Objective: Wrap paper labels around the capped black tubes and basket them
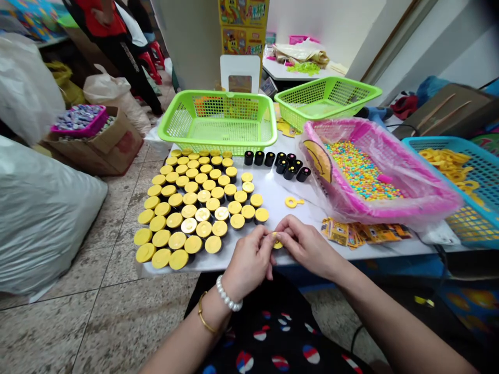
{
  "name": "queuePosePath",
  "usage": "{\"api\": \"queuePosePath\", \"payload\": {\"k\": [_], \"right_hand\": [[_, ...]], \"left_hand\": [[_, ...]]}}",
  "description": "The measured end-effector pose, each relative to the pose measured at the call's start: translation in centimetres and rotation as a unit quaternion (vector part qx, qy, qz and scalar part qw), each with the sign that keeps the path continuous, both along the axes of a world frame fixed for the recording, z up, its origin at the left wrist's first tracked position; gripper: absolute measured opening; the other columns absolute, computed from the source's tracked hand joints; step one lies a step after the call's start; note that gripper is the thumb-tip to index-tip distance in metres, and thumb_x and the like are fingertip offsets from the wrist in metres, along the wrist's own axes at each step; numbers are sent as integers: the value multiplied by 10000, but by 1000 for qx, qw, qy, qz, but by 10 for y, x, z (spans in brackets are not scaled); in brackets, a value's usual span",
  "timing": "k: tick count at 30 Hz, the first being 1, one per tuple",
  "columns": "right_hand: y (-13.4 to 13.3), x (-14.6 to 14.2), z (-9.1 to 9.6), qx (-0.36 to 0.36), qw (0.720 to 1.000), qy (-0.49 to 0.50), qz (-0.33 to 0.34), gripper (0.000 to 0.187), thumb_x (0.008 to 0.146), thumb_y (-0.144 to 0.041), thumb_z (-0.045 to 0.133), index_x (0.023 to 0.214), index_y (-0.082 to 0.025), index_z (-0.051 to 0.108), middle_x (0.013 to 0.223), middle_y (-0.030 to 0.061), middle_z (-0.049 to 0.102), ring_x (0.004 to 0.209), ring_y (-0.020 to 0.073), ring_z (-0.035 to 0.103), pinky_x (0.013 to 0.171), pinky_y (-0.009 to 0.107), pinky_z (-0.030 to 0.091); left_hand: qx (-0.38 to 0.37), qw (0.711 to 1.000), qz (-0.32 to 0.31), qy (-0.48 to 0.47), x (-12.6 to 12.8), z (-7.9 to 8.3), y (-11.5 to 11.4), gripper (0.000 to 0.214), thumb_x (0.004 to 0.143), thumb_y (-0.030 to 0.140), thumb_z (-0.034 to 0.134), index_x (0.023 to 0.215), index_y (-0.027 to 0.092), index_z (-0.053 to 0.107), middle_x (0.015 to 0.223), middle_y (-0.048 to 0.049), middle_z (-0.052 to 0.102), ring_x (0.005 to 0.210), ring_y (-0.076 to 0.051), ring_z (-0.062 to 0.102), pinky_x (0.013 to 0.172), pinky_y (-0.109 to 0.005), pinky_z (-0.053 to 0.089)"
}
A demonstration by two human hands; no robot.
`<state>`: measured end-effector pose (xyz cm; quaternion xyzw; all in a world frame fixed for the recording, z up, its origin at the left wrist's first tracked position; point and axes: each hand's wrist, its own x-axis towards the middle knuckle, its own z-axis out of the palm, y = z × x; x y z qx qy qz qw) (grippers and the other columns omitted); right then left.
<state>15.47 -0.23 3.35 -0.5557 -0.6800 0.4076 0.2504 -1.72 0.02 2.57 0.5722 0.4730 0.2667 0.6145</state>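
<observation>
My left hand (249,262) and my right hand (307,246) meet at the near edge of the white table (273,200). Both pinch one small yellow-capped container (277,242) between their fingertips; most of it is hidden. Just left of my hands stand several rows of black containers with yellow caps (195,205). Several uncapped black containers (276,161) stand farther back. A loose yellow ring cap (292,202) lies on the table beyond my hands.
A pink basket lined with plastic (424,195) holds colourful beads. Two empty green baskets (218,124) (327,96) sit behind. A blue basket (483,171) with yellow rings is at right. Small printed packets (362,232) lie near. A person stands far left.
</observation>
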Motion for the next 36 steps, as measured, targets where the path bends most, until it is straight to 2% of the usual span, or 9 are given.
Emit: {"api": "queuePosePath", "payload": {"k": [5, 11, 17, 20, 22, 25, 29, 33, 36], "right_hand": [[-1, -3, 2, 23, 999, -26, -25, 128, 964, -320, 457, 911, -217, 511, 672, -39, 596, 619, 149, 560, 606, 259, 379], [2, -2, 0, 18, 1000, 7, -23, 170, 945, -353, 495, 895, -200, 548, 667, -36, 595, 607, 135, 557, 574, 247, 389], [-10, 26, 2, -105, 979, 176, -25, 322, 934, -454, 526, 1102, -178, 531, 730, -8, 650, 594, 124, 620, 575, 251, 488], [-7, 35, 4, -147, 958, 245, -5, 361, 851, -431, 672, 1065, -166, 550, 783, 23, 693, 670, 135, 674, 657, 270, 538], [1, 32, 3, -177, 950, 256, 4, 398, 805, -413, 723, 1065, -168, 546, 727, -1, 682, 595, 121, 652, 582, 243, 526], [17, 20, -1, -225, 953, 202, 34, 379, 801, -399, 717, 1048, -180, 531, 558, -88, 569, 399, 61, 478, 377, 153, 351], [27, 6, -4, -243, 961, 122, 51, 292, 816, -387, 690, 942, -191, 514, 444, -135, 442, 318, 33, 299, 303, 144, 179], [23, 4, -7, -241, 960, 137, 30, 365, 813, -464, 689, 957, -194, 490, 410, -143, 428, 303, 40, 291, 294, 145, 181], [18, 9, -8, -227, 959, 165, 47, 488, 815, -537, 675, 1093, -185, 481, 460, -127, 493, 342, 63, 395, 329, 150, 306]], "left_hand": [[22, 999, -8, 33, 2, -4, -1, 330, 979, 487, 407, 948, 200, 567, 554, 54, 585, 338, -88, 498, 331, -165, 317], [214, 971, 73, 77, 2, -10, -15, 308, 899, 324, 627, 1177, 192, 603, 650, 40, 611, 518, -109, 567, 521, -204, 437], [320, 934, 79, 136, 7, -26, -20, 308, 904, 229, 634, 1203, 156, 629, 737, -15, 677, 608, -138, 598, 615, -237, 464], [336, 925, 65, 163, 7, -26, -19, 333, 912, 231, 623, 1232, 140, 617, 724, -20, 683, 600, -147, 603, 600, -239, 451], [336, 923, 58, 176, 5, -24, -18, 330, 913, 232, 620, 1231, 144, 620, 697, -8, 674, 579, -144, 598, 577, -231, 432], [330, 927, 40, 174, 4, -23, -16, 347, 913, 230, 614, 1257, 181, 618, 647, 23, 648, 546, -130, 582, 555, -217, 406], [312, 936, 42, 161, 6, -26, -13, 387, 887, 204, 640, 1273, 201, 617, 639, 37, 640, 548, -122, 575, 574, -213, 406], [290, 942, 50, 159, 8, -25, -12, 354, 844, 155, 674, 1195, 185, 644, 678, 24, 657, 583, -130, 589, 588, -219, 414], [290, 941, 43, 172, 7, -20, -12, 248, 825, 165, 701, 1070, 157, 668, 697, 6, 665, 599, -141, 593, 593, -232, 412]]}}
